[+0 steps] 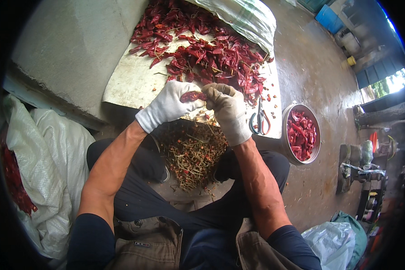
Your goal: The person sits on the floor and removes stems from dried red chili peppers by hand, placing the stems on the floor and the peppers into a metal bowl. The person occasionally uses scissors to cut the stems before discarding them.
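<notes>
My left hand (172, 104), in a white knit glove, is closed around a dried red chili pepper (193, 97). My right hand (226, 106), in a browner, stained glove, has its fingertips at the pepper's right end; whether they pinch it cannot be told. Both hands are over the near edge of a pale board (121, 87), where a heap of dried red chilies (219, 57) lies. Scissors (260, 118) with dark and orange handles rest on the board, right of my right hand. Below my hands, a pile of chili stems (195, 155) lies between my feet.
A round tub (285, 135) of red chili pieces stands right of the board. A woven plastic sack (253, 20) lies at the board's far end. Large white woven sacks (54, 152) stand at my left, one showing red chilies. Plastic bags (330, 239) lie at lower right. A concrete wall (74, 44) borders the left.
</notes>
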A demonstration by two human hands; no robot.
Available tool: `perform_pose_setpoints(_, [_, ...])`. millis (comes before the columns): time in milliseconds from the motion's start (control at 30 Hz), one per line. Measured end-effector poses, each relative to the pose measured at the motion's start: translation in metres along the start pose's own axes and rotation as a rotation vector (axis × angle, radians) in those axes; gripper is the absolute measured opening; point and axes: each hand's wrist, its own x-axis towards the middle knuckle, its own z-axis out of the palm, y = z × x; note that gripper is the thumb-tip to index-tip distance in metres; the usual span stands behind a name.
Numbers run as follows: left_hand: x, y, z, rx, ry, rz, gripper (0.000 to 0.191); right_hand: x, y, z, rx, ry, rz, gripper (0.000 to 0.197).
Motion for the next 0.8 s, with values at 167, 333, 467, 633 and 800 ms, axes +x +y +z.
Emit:
perform_pose_setpoints(167, [-0.002, -0.002, -0.004, -0.004, -0.062, 0.041, 0.023, 0.006, 0.017, -0.015, 0.141, -0.169, -0.012, 0.012])
perform_pose_setpoints(333, [-0.004, -0.002, 0.001, 0.142, -0.094, 0.199, 0.024, 0.011, 0.027, -0.012, 0.131, -0.242, -0.179, 0.010])
perform_pose_setpoints(467, [-0.009, 0.007, -0.005, -0.026, -0.020, 0.042, 0.030, 0.005, 0.011, -0.011, 0.117, -0.020, -0.011, 0.023])
perform_pose_setpoints(633, [-0.027, 0.049, -0.043, 0.146, 0.165, -0.023, 0.028, 0.001, -0.005, -0.006, -0.505, -0.138, 0.034, 0.026])
perform_pose_setpoints(800, [-0.089, 0.139, -0.094, 0.752, 0.422, 0.012, 0.036, -0.009, -0.005, 0.004, -0.854, -0.324, -0.072, 0.020])
